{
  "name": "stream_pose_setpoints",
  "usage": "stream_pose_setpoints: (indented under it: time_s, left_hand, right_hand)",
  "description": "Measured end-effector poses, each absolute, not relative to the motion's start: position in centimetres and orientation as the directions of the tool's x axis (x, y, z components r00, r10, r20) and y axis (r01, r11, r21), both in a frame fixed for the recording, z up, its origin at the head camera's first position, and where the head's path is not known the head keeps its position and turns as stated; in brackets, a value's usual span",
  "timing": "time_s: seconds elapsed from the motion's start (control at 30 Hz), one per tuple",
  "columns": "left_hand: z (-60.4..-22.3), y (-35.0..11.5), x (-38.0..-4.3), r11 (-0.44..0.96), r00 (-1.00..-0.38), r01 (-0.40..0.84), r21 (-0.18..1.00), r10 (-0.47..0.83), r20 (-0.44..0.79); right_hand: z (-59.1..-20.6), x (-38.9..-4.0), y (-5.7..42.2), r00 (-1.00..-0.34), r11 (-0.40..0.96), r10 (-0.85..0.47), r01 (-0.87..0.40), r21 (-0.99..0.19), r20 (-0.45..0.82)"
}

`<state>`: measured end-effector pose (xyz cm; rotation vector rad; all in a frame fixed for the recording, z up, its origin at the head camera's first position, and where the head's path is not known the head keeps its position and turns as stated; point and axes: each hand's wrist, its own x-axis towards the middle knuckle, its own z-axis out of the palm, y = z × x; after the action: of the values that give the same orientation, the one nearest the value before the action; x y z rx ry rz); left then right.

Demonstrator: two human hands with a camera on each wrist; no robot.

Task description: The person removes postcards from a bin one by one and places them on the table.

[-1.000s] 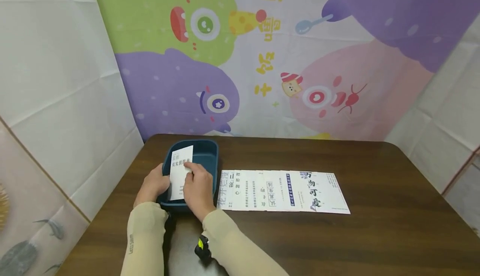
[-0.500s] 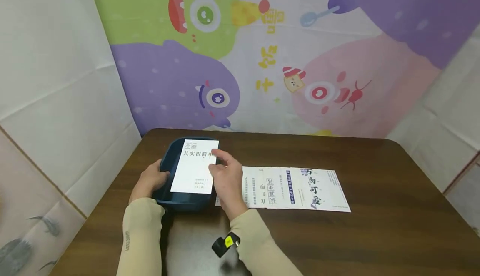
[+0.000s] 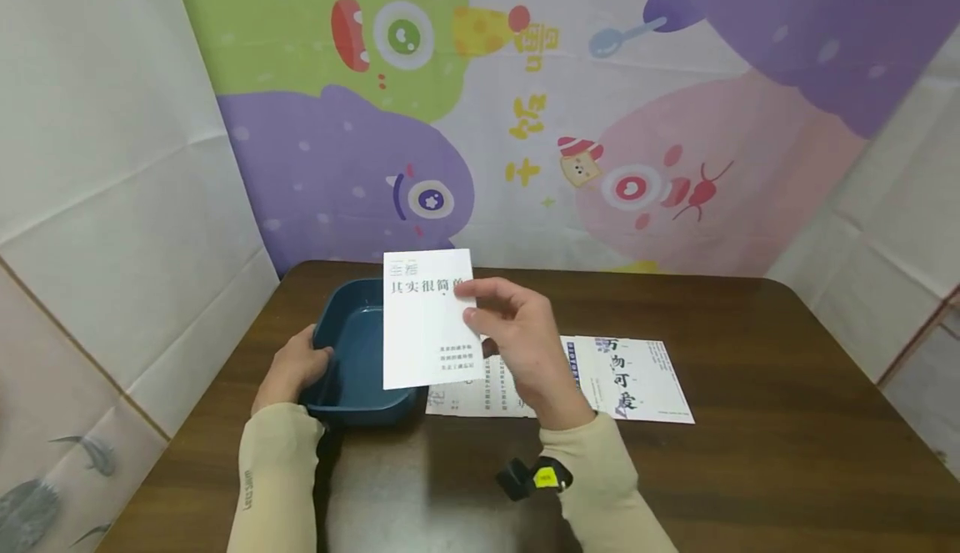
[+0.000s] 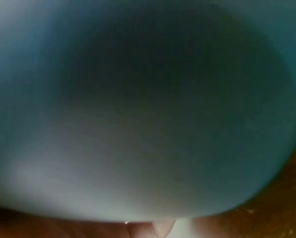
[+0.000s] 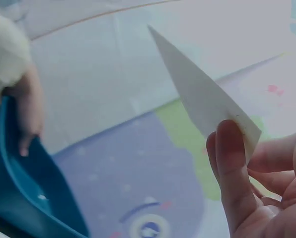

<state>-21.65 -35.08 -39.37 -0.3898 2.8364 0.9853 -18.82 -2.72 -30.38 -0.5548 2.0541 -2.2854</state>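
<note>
My right hand (image 3: 528, 349) pinches a white card (image 3: 426, 328) by its right edge, thumb and fingers on either side. Dark Chinese characters show on the card's face, which stands raised in front of the tray's right part. In the right wrist view the same card (image 5: 200, 91) appears nearly edge-on between the fingers. My left hand (image 3: 291, 368) grips the left wall of a dark teal tray (image 3: 352, 353), thumb inside the rim. Nothing lies on the part of the tray floor that shows. A blurred teal surface fills most of the left wrist view.
Several printed cards (image 3: 637, 378) lie overlapping in a row on the brown wooden table (image 3: 750, 470), right of the tray and partly hidden by my right hand. A cartoon-print cloth (image 3: 510, 211) hangs behind the table, with white panels at both sides.
My right hand has lifted the card out of the tray and carried it up and to the right, turning its face toward the head camera. The left hand stays on the tray.
</note>
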Motion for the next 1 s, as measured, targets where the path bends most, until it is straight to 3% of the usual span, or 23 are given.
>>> stream_pose_setpoints:
  time_s: [0.63,0.83,1.0]
  left_hand:
    - [-39.2,-36.0,-21.3,0.747,-0.952,-0.3,0.593,-0.2,-0.23]
    - [-39.3,-35.8,-21.5,0.75,-0.951,-0.305,0.587,-0.206,-0.231]
    - [-39.4,-35.3,-21.7,0.754,-0.951,-0.303,0.583,-0.203,-0.232]
  right_hand:
    - [-29.5,-20.4,10.3,-0.956,-0.057,-0.03,-0.29,-0.955,0.292]
    - [-29.1,-20.5,13.1,-0.936,-0.102,-0.007,-0.35,-0.931,0.353]
    - [-29.2,-20.3,15.8,-0.928,-0.036,-0.005,-0.371,-0.928,0.372]
